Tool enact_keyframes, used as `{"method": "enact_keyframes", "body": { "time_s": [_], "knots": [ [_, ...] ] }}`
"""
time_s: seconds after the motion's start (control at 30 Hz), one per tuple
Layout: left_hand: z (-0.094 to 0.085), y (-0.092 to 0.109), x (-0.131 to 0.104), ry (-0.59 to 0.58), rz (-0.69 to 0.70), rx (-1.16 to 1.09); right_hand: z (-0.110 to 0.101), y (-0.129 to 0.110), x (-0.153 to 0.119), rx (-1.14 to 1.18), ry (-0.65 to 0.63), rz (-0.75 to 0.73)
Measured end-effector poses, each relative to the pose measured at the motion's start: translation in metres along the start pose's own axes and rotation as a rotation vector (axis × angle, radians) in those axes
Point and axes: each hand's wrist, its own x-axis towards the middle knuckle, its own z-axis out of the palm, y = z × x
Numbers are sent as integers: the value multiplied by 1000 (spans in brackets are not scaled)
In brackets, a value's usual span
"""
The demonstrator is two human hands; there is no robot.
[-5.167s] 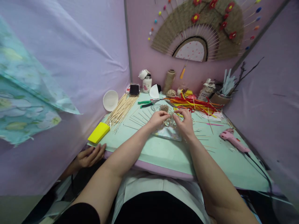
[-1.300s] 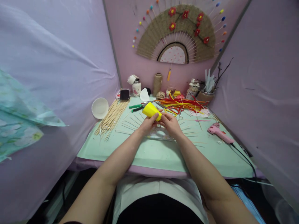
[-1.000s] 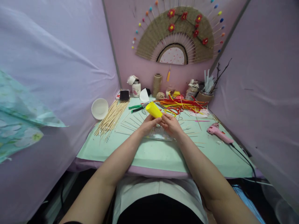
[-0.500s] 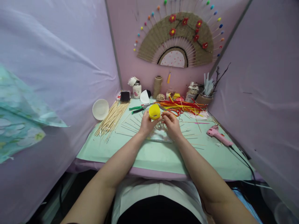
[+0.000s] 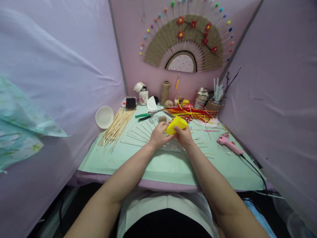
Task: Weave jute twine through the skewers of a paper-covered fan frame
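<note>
Above the middle of the table, a bright yellow roll (image 5: 177,124) lies tilted on its side between both hands. Its material, paper or cloth, cannot be told. My left hand (image 5: 158,135) closes on its left end. My right hand (image 5: 183,135) grips the right part, thumb laid across the near face. Below them, thin sticks (image 5: 138,136) fan out over the mint green tabletop (image 5: 170,168). A small bundle of brown twine (image 5: 162,119) sits just behind my left hand.
Bamboo sticks (image 5: 117,124) and a white dish (image 5: 104,117) lie left. Green-handled pliers (image 5: 143,116) and red and yellow fuzzy stems (image 5: 195,113) are at the back. A pink glue gun (image 5: 229,144) rests right, its cord running off the edge. A decorated fan (image 5: 185,43) hangs behind.
The yellow roll has turned from showing its hollow opening to lying on its side, and shifted right. My right hand, earlier beside it with fingers pinched, now grips it too.
</note>
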Motion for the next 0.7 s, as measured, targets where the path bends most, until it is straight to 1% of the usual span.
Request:
{"method": "enact_keyframes", "body": {
  "time_s": [0.1,0.17,0.23,0.3,0.43,0.53,0.7],
  "knots": [
    [-1,4,0,-4,2,67,-1,-2,3,208,22,42],
    [-1,4,0,-17,9,93,-1,-5,3,269,-10,59],
    [-1,4,0,-33,22,103,-1,-9,2,289,-61,75],
    [-1,3,1,-47,34,100,-1,-13,2,297,-78,84],
    [0,2,1,-64,24,87,-2,-16,1,342,-53,106],
    [1,1,1,-76,10,86,-3,-15,2,363,-58,109],
    [2,0,1,-98,34,85,-5,-13,3,370,-61,117]
  ]
}}
